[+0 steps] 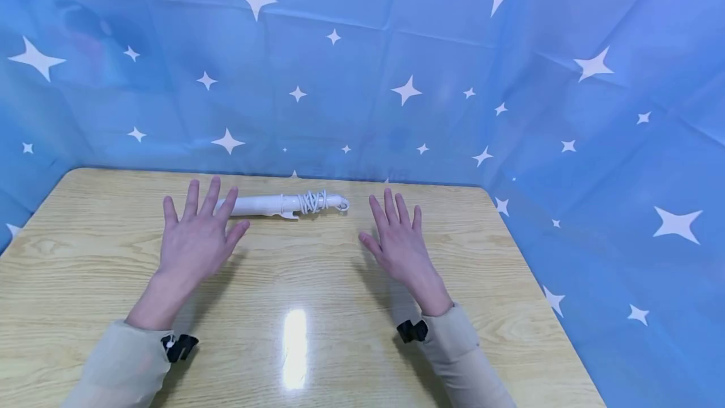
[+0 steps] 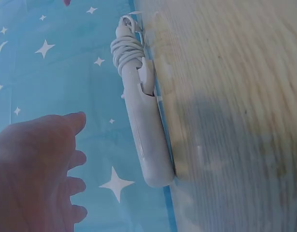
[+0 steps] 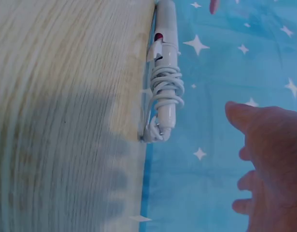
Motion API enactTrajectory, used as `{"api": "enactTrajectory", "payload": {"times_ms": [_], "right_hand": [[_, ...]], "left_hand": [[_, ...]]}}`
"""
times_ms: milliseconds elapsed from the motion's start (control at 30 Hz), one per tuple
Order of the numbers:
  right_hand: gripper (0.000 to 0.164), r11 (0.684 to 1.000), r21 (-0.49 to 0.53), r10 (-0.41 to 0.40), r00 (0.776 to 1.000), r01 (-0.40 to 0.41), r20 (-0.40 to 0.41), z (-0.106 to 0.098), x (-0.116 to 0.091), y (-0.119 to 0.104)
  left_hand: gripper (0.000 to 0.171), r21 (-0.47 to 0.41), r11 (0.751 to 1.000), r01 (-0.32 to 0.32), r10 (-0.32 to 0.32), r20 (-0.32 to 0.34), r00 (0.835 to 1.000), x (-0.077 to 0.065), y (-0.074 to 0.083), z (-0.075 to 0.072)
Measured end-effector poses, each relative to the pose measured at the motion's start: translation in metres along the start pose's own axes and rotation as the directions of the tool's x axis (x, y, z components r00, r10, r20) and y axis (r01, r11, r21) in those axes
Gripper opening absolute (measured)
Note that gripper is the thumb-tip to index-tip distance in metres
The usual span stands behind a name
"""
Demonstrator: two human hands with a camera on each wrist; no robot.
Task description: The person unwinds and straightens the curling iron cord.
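A white curling iron [image 1: 255,206] lies lengthwise near the back of the table, its pale cord [image 1: 313,202] wound around one end. A small lever sticks out from its side, next to the coils. My left hand [image 1: 195,241] is held over the table with fingers spread, its fingertips overlapping the iron's left end in the head view. To the right of the corded end, my right hand [image 1: 401,247] hovers palm down, fingers apart and holding nothing. In the right wrist view, a bit of red shows beside the lever [image 3: 155,50].
The light wooden table [image 1: 317,282] ends at a blue curtain [image 1: 351,62] with white stars, which hangs behind it and along the right side. Both sleeves carry a black wrist mount [image 1: 412,331]. A bright light reflection lies on the tabletop between the forearms.
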State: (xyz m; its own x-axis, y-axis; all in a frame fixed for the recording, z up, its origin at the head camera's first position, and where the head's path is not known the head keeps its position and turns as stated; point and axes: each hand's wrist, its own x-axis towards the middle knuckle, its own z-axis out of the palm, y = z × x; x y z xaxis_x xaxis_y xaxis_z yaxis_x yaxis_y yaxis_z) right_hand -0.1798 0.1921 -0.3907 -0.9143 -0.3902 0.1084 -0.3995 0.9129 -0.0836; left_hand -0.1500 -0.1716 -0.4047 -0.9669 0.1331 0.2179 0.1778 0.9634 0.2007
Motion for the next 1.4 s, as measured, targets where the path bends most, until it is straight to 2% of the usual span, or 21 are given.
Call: {"api": "enactTrajectory", "payload": {"times_ms": [200, 300, 433, 633, 700, 833, 900, 1067, 1233, 1400], "right_hand": [[0.07, 0.999, 0.033, 0.0, 1.0, -0.001, 0.01, 0.01, 0.012, 0.007], [0.071, 1.0, 0.021, 0.007, 1.0, -0.008, 0.028, 0.017, 0.019, 0.012], [0.071, 1.0, 0.004, 0.002, 0.999, -0.002, 0.033, 0.024, 0.024, 0.016], [0.071, 0.996, 0.08, -0.044, 0.999, 0.042, 0.027, 0.033, 0.033, 0.02], [0.071, 0.989, 0.131, -0.068, 0.998, 0.065, 0.018, 0.036, 0.036, 0.021], [0.073, 0.973, 0.21, -0.098, 0.995, 0.092, 0.018, 0.042, 0.041, 0.024], [0.074, 0.968, 0.232, -0.105, 0.994, 0.098, 0.021, 0.044, 0.043, 0.025], [0.073, 0.945, 0.315, -0.103, 0.994, 0.09, 0.025, 0.049, 0.051, 0.029], [0.07, 0.9, 0.435, -0.039, 0.996, 0.0, 0.081, 0.057, 0.058, 0.036], [0.067, 0.865, 0.5, -0.011, 0.993, -0.047, 0.114, 0.061, 0.063, 0.039]], "left_hand": [[0.066, -0.007, 1.0, 0.007, -0.007, -0.013, 1.0, 0.005, -0.011, 0.001], [0.065, -0.028, 1.0, 0.005, -0.005, 0.004, 1.0, 0.008, -0.016, 0.003], [0.067, -0.075, 0.997, 0.011, -0.007, 0.054, 0.998, 0.014, -0.025, 0.009], [0.071, -0.18, 0.983, 0.026, -0.002, 0.129, 0.992, 0.023, -0.043, 0.022], [0.072, -0.258, 0.966, 0.019, 0.018, 0.141, 0.99, 0.026, -0.048, 0.027], [0.073, -0.418, 0.908, 0.009, 0.065, 0.161, 0.985, 0.03, -0.054, 0.033], [0.073, -0.469, 0.883, 0.011, 0.076, 0.167, 0.983, 0.031, -0.055, 0.036], [0.069, -0.528, 0.849, 0.008, 0.088, 0.156, 0.984, 0.036, -0.058, 0.041], [0.062, -0.597, 0.802, 0.01, 0.084, 0.129, 0.988, 0.041, -0.061, 0.048], [0.061, -0.618, 0.785, 0.038, 0.066, 0.144, 0.987, 0.044, -0.065, 0.051]]}}
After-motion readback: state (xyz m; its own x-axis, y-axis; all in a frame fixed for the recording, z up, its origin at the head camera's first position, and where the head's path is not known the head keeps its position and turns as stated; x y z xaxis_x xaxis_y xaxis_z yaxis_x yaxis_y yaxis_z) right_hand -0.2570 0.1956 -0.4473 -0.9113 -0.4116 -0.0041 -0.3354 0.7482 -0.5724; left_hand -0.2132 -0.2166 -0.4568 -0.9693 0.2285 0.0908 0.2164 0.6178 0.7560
